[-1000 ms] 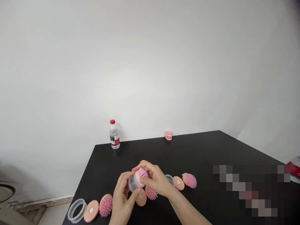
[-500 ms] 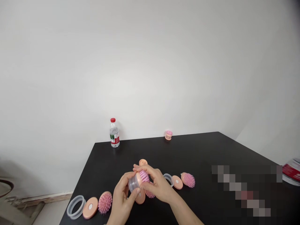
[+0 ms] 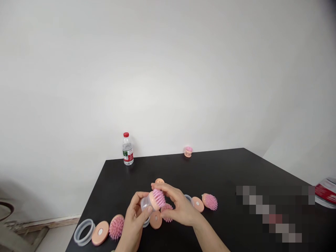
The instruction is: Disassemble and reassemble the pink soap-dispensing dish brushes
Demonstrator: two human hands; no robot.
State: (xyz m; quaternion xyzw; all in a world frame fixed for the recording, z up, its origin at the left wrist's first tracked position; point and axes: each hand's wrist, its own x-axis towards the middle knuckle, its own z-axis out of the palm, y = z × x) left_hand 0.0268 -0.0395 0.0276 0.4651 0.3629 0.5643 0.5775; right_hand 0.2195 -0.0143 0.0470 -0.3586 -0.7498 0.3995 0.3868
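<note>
My left hand (image 3: 133, 222) grips a pink-bristled scrub brush (image 3: 152, 200) with a translucent base, above the black table (image 3: 215, 171). My right hand (image 3: 183, 208) curves open beside it; whether fingertips touch, I cannot tell. A red-capped water bottle (image 3: 128, 152) stands behind.

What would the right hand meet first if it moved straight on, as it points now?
Most likely the pink brush held in the left hand; the right hand may even touch it, depth being unclear.

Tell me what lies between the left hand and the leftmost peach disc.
A pink-bristled brush head lies there on the black table, in the head view.
</note>
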